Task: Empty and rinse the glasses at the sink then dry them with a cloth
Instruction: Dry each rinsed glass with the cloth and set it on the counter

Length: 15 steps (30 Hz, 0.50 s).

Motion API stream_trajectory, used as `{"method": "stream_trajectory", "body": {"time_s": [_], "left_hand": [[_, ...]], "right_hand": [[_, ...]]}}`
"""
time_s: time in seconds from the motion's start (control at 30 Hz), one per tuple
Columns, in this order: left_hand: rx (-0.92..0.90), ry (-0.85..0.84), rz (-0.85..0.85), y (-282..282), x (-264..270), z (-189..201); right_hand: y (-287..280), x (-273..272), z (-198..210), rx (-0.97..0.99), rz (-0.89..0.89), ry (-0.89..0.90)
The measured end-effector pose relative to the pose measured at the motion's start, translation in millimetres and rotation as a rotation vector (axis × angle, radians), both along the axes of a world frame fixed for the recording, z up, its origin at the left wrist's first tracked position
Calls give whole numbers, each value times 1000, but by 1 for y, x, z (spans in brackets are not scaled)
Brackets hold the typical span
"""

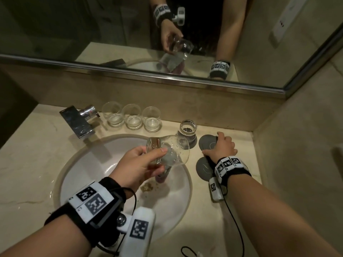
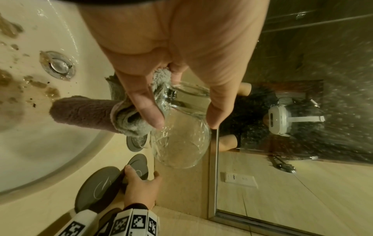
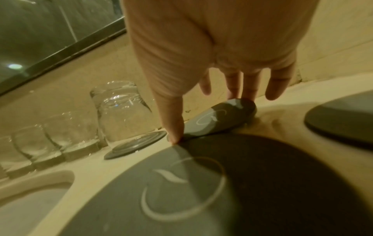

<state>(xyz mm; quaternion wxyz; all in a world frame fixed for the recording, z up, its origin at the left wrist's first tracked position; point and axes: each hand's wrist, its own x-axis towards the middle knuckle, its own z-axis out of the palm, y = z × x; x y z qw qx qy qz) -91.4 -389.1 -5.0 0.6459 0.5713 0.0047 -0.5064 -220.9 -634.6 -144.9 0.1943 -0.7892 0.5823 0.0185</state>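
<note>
My left hand point(image 1: 138, 165) grips a wet glass point(image 1: 170, 152) tilted over the sink point(image 1: 115, 160), with a grey cloth point(image 2: 133, 121) pinched against it; the cloth's lower end is hidden behind the glass in the head view. At 2 o'clock my right hand point(image 1: 221, 145) pinches a grey coaster point(image 1: 207, 144) tilted on the surface point(image 1: 37, 145). At 12 o'clock stand three upright glasses point(image 1: 132, 116); beside them an upturned glass point(image 1: 187, 133), contents unclear.

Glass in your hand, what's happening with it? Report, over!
Left hand grips clear round glass tilted over white sink, with grey fluffy cloth. Right hand grips grey round coaster. Brown dregs in basin.
</note>
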Motion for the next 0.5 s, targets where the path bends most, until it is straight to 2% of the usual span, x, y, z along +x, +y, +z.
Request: {"method": "stream_trajectory", "body": {"time_s": [0.13,0.23,0.5], "left_hand": [[-16,1,-9,-3,-4,2],[-18,3,-13,-4,-6,1],[-6,11,5,-3,-9,-4]], "right_hand": [[4,-4,2,-15,42,-49],[-4,-11,6,-74,3,-80],[-39,-47,2,-62,-177,50]]}}
